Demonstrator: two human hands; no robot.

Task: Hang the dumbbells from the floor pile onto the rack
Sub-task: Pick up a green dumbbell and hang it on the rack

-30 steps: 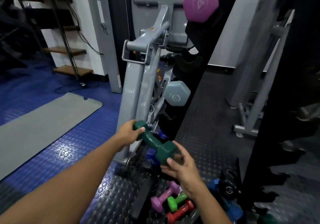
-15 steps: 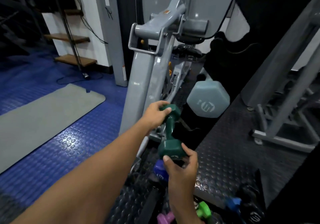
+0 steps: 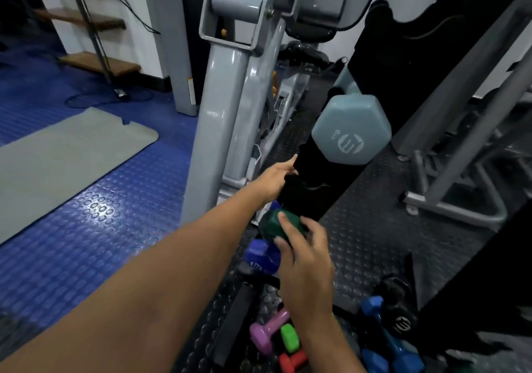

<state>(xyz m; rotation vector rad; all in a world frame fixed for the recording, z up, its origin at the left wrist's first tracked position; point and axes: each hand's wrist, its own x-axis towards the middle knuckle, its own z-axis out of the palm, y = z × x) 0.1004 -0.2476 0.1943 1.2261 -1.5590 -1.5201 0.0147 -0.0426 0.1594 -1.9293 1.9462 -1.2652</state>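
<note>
Resting low against the black rack point(image 3: 371, 90), green dumbbell point(image 3: 273, 224), near end held in the right grip point(image 3: 305, 260), far end hidden behind the rack's edge where the left grip point(image 3: 276, 176) reaches. Placed just under a pale blue dumbbell point(image 3: 349, 132) already seated on the rack, marked 6 LB. Sitting just below the green one, a purple-blue dumbbell point(image 3: 260, 256), touching or nearly touching the right thumb side.

Lying on black studded floor point(image 3: 374, 228) at the rack's foot, the pile: pink dumbbell point(image 3: 267, 332), bright green dumbbell point(image 3: 289, 338), red dumbbell point(image 3: 292, 361), blue dumbbells point(image 3: 385, 346), and a black dumbbell point(image 3: 401, 319) behind them. Standing just left of the rack, a grey machine frame point(image 3: 227, 107); further left, blue studded flooring point(image 3: 95, 199) with a grey mat point(image 3: 63, 159) spread on it. Beyond, a white wall with wooden steps point(image 3: 98, 63) and a trailing black cable point(image 3: 95, 99). At right, more grey machine legs point(image 3: 449, 188).

Right grip: fingers curled over the near head of the green dumbbell, thumb along its lower side, clasping it. Left grip: fingers disappearing behind the rack's edge, so cannot tell whether spread or closed, nor what is touched there.
</note>
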